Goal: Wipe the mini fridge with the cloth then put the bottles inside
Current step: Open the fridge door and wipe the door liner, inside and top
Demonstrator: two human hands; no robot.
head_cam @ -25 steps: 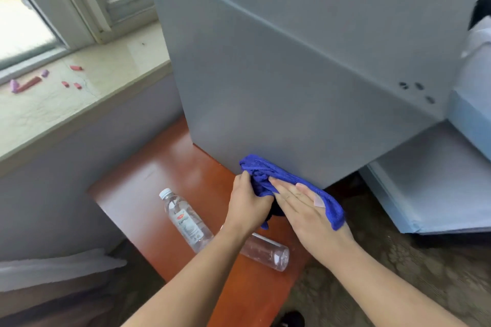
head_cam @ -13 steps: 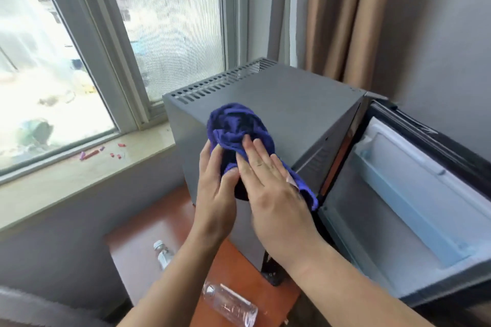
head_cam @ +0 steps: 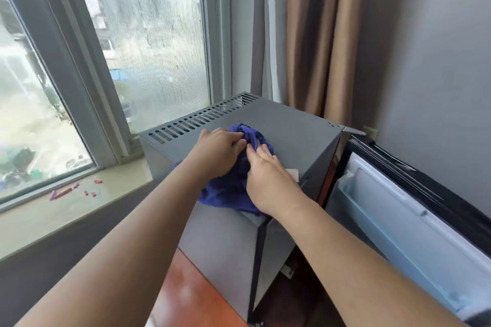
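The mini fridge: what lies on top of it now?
A bunched blue cloth lies on the mini fridge, one end hanging over the near edge. The left hand grips it; the right hand presses on it. Vent slots line the back. The surface under the cloth is hidden.

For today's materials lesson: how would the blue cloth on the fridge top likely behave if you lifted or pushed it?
Probably floppy: the blue cloth bunches into folds under the left hand and drapes over the edge of the mini fridge. Likely slides rather than rolls on that smooth top, where the right hand presses it.
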